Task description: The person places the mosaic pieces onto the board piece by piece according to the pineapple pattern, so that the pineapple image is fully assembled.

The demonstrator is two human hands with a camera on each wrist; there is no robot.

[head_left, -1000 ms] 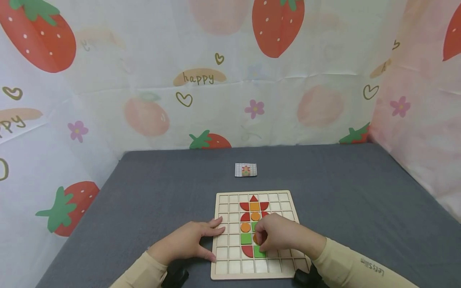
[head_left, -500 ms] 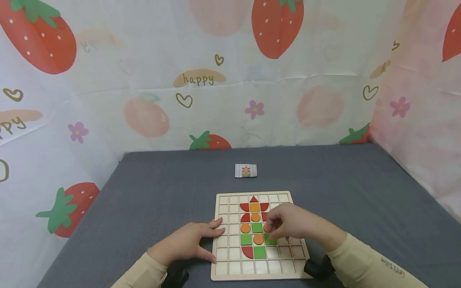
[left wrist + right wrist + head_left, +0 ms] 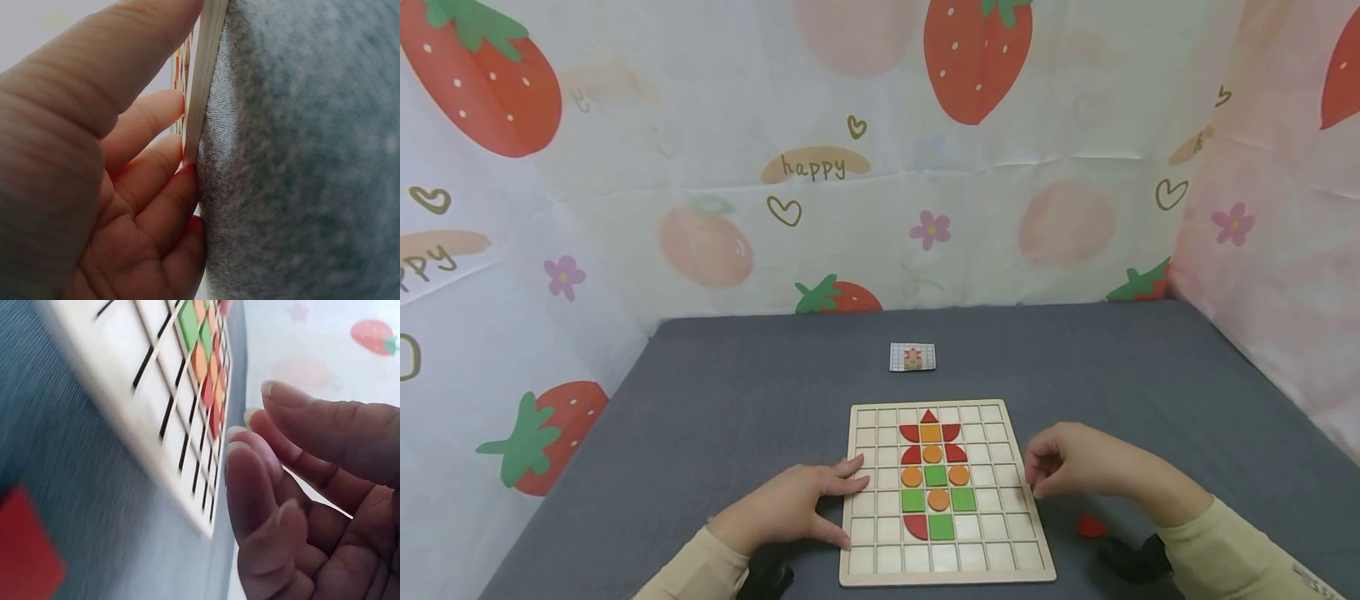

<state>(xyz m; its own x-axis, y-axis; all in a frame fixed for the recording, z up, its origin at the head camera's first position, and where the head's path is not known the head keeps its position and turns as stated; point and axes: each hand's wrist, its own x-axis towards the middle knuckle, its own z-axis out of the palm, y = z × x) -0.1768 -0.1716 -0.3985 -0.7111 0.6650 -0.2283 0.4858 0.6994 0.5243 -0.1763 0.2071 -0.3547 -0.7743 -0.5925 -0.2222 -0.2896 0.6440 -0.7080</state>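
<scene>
A wooden grid board (image 3: 947,575) lies on the cloth, with coloured pieces set in its middle columns. Among them are a red triangle (image 3: 928,416), an orange square (image 3: 930,433), several orange discs (image 3: 938,500) and green squares (image 3: 942,527), and red quarter-round pieces (image 3: 916,527). My left hand (image 3: 808,500) touches the board's left edge, thumb and fingers spread. Just off the right edge, my right hand (image 3: 1090,467) hovers with loosely bent fingers; the right wrist view shows nothing between thumb and fingertips. A loose red piece (image 3: 1091,527) lies on the cloth near it, its full outline unclear.
A small pattern card (image 3: 912,357) lies behind the board and shows a similar coloured figure on a grid. Grey cloth (image 3: 760,383) covers the table. Strawberry-print curtains (image 3: 985,267) hang along the back and sides.
My right hand has moved from over the coloured pieces to beyond the board's right edge, uncovering a green square, an orange disc and the loose red piece. The left hand stays put.
</scene>
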